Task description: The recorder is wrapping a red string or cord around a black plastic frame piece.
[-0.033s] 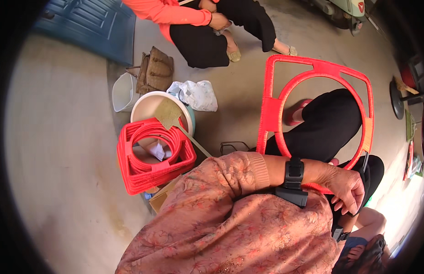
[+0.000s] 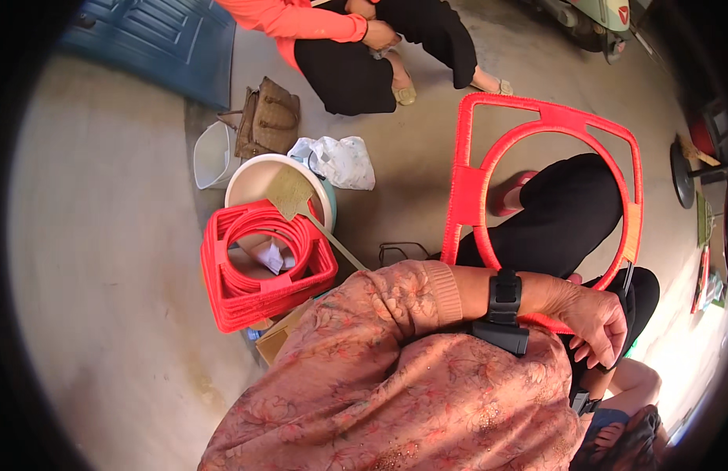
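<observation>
A red cord-wrapped frame [image 2: 464,196], square outside with a large round opening, stands tilted across my black-trousered knees. Part of its right side is orange [image 2: 631,229]. My left hand [image 2: 598,323] lies at its lower right corner, with the fingers bent downward and together; whatever they pinch is hidden. Slim dark prongs [image 2: 627,279] of some tool show just above that hand, against the frame's edge. Of my right arm only the forearm [image 2: 595,382] with a dark wrist strap is visible; my right hand is hidden behind the left.
On the left, similar red frames [image 2: 215,294] are stacked over a cardboard box [image 2: 279,339]. A fly swatter [image 2: 289,193] leans across a round tub [image 2: 242,174] beside a brown handbag [image 2: 271,118] and a plastic bag [image 2: 344,163]. Another person [image 2: 333,74] sits opposite; a scooter [image 2: 599,20] stands behind.
</observation>
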The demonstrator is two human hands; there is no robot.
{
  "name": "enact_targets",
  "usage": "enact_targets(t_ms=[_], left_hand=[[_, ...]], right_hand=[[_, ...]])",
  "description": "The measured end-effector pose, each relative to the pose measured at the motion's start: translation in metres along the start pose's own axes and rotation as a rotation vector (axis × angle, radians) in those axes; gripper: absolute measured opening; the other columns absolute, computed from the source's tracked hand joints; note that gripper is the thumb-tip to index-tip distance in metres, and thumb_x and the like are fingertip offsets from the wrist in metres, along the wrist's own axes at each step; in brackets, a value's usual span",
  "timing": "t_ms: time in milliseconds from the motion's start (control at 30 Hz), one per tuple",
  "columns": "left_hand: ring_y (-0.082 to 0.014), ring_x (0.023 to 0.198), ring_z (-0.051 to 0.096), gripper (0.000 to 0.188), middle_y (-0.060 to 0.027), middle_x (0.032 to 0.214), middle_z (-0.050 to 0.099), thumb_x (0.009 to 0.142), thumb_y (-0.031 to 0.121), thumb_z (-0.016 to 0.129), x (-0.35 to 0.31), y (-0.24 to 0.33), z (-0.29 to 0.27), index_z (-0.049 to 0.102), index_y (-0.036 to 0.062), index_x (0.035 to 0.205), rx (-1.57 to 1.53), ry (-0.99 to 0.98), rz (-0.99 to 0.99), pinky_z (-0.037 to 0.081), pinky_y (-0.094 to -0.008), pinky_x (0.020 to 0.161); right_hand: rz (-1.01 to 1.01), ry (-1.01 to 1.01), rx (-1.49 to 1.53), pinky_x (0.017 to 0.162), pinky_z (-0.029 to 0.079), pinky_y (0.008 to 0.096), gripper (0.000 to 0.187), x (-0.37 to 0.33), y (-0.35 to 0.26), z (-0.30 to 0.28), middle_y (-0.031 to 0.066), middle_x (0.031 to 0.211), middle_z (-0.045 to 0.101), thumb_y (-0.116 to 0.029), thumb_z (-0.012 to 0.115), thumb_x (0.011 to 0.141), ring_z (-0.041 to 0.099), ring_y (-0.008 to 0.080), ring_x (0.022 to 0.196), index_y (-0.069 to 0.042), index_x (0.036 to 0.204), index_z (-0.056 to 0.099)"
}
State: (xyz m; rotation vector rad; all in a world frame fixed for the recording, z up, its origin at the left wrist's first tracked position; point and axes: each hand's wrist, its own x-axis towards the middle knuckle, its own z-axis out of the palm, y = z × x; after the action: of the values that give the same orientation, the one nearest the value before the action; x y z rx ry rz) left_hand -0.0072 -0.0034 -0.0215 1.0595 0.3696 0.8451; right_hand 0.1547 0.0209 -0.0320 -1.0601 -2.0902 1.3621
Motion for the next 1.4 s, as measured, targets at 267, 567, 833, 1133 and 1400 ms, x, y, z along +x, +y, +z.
enact_targets(t_ms=[267, 567, 833, 1133, 1400], left_hand=[[-0.0133, 0.057, 0.063, 0.017, -0.008, 0.072, 0.067, 0.084, 0.017, 0.068, -0.014, 0.0, 0.002, 0.065, -0.0001, 0.089, 0.037, 0.151, 0.052, 0.05, -0.0245, 0.05], [-0.0062, 0.064, 0.06, 0.012, -0.0045, 0.079, 0.065, 0.089, 0.008, 0.062, -0.011, -0.001, -0.025, 0.064, 0.0007, 0.098, 0.024, 0.447, -0.05, 0.049, -0.0199, 0.055], [-0.009, 0.053, 0.048, 0.01, -0.0077, 0.075, 0.057, 0.096, 0.011, 0.051, 0.027, -0.019, -0.045, 0.053, 0.0018, 0.099, 0.016, 0.559, -0.057, 0.039, -0.0174, 0.044], [-0.0109, 0.057, 0.051, 0.013, -0.0097, 0.079, 0.056, 0.098, 0.012, 0.047, 0.045, -0.009, -0.046, 0.052, 0.0008, 0.104, -0.065, 0.369, -0.174, 0.044, -0.0177, 0.046], [-0.0116, 0.054, 0.053, 0.017, -0.0112, 0.079, 0.059, 0.098, 0.013, 0.048, 0.045, -0.011, -0.047, 0.053, -0.0007, 0.106, -0.089, 0.521, -0.172, 0.043, -0.0178, 0.043]], right_hand=[[0.061, -0.037, 0.046, 0.088, 0.047, 0.0306, 0.032, -0.004, -0.008, -0.001, 0.0135, 0.116, 0.06, -0.014, 0.049, 0.098, 0.059, 0.02, 0.102, 0.003, 0.125, 0.05], [0.162, 0.349, 1.028, 0.081, 0.05, 0.0281, 0.04, -0.021, 0.039, -0.058, 0.0132, 0.108, 0.062, -0.024, 0.05, 0.099, 0.062, 0.0164, 0.092, 0.004, 0.128, 0.046], [0.682, 1.067, 0.696, 0.074, 0.052, 0.0287, 0.028, -0.246, 0.128, -0.094, 0.0099, 0.094, 0.065, -0.022, 0.058, 0.093, 0.066, 0.0179, 0.081, 0.001, 0.108, 0.06], [0.947, 0.724, -0.597, 0.103, 0.037, 0.0429, 0.069, -0.303, 0.153, 0.057, 0.0172, 0.126, 0.053, -0.02, 0.076, 0.068, 0.049, 0.0342, 0.118, -0.006, 0.129, 0.048], [0.831, 0.34, -0.665, 0.09, 0.043, 0.0416, 0.03, -0.288, 0.192, 0.052, 0.0129, 0.1, 0.06, -0.012, 0.063, 0.073, 0.058, 0.0305, 0.098, -0.006, 0.102, 0.059]])
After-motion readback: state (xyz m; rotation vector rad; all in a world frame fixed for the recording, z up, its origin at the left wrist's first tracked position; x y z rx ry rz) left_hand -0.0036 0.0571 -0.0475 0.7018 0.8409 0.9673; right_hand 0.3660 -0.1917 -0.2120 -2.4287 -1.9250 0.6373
